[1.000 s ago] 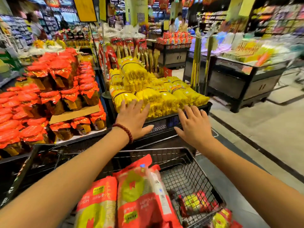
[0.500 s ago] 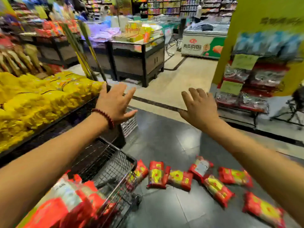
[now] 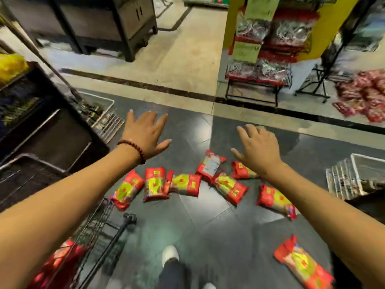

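Note:
Several red and yellow food packets [image 3: 184, 184] lie scattered on the dark tiled floor ahead of me, one more packet [image 3: 302, 265] at the lower right. My left hand [image 3: 145, 134], with a bead bracelet on the wrist, is stretched out above them with fingers spread and holds nothing. My right hand [image 3: 258, 149] is also stretched out flat, fingers relaxed, above the packets and empty. A wire shopping cart [image 3: 93, 224] with red packets inside stands at my lower left.
A dark display stand [image 3: 54, 138] is on the left with a wire basket [image 3: 104, 119] at its foot. A rack of red snack bags [image 3: 260, 69] stands ahead on the right. Another wire basket [image 3: 354, 178] sits at the right edge. My white shoe [image 3: 170, 254] is below.
My view has swung right and down from the yellow-packet shelf to the floor. Both hands left the shelf and cart and now hover over the scattered packets.

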Motion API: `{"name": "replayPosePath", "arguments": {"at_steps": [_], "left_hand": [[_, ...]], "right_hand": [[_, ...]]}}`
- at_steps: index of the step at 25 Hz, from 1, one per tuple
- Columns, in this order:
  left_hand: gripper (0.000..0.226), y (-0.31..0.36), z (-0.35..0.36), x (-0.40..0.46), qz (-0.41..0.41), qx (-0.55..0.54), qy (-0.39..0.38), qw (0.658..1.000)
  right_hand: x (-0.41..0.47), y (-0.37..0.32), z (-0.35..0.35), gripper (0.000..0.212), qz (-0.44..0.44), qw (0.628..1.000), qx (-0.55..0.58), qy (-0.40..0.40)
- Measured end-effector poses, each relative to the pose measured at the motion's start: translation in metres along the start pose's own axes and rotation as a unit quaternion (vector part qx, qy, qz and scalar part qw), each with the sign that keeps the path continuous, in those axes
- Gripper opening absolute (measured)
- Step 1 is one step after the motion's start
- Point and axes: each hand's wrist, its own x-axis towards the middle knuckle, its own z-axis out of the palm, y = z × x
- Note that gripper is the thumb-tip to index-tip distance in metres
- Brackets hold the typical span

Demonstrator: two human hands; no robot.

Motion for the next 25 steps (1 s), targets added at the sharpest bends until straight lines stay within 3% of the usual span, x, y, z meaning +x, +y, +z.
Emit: {"name": "replayPosePath", "arguments": {"at_steps": [8, 13, 22, 25], "left_hand": [[0.075, -0.063, 0.168, 0.064, -0.096, -0.032, -0.137, 0.985], [0.077, -0.091, 0.28, 0.113, -0.097, 0.004, -0.214, 0.972], [0.071, -0.066, 0.557, 0.159, -0.116, -0.032, -0.256, 0.959], [0.073, -0.055, 0.672, 0.141, -0.154, -0.045, -0.307, 0.938]], "right_hand": [[0.12, -0.075, 0.148, 0.065, -0.037, 0.991, 0.058, -0.118], [0.188, -0.103, 0.25, 0.059, -0.035, 0.98, 0.068, -0.184], [0.255, -0.133, 0.527, 0.061, -0.083, 0.973, 0.061, -0.207], [0.255, -0.152, 0.637, 0.064, -0.113, 0.965, 0.05, -0.233]]}}
